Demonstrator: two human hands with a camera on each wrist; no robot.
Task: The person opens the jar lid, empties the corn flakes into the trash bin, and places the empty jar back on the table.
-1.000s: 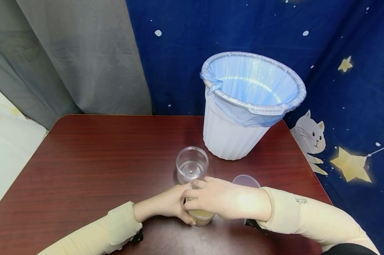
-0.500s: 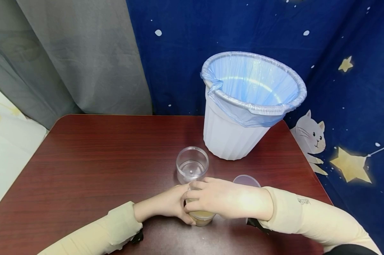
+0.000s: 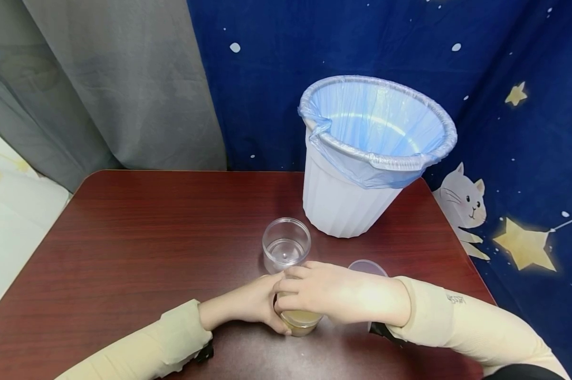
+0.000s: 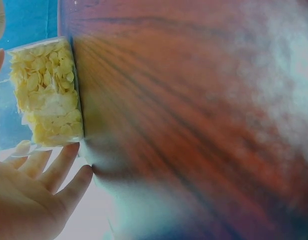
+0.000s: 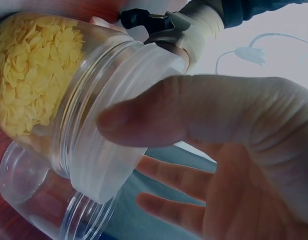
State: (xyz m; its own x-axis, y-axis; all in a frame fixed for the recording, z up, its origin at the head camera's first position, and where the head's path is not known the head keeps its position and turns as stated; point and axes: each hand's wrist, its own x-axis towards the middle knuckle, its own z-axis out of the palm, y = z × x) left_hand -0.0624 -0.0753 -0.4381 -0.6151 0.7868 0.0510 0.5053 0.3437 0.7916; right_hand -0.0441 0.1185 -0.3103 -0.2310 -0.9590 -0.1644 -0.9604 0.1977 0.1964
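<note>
A clear plastic jar [image 3: 303,332] of yellow flakes [image 5: 38,75] stands near the front of the table. My left hand [image 3: 255,302] holds its side, thumb on the near side; the fingertips [image 4: 71,150] show against the wall in the left wrist view. From above, my right hand [image 3: 324,289] grips the frosted white lid [image 5: 106,172] at the jar's mouth, its thumb pressed along the lid's edge. Some screw thread shows below the lid. Behind the hands is an empty clear jar [image 3: 286,247] without a lid.
A white bin [image 3: 345,206] with a blue liner stands at the back right of the dark red table [image 3: 148,237]. A round translucent purplish thing [image 3: 368,267] lies partly hidden behind my right forearm. Curtains hang behind the table.
My right hand and wrist have shifted slightly to the right and up over the jar. The left hand, the empty jar and the bin keep their places.
</note>
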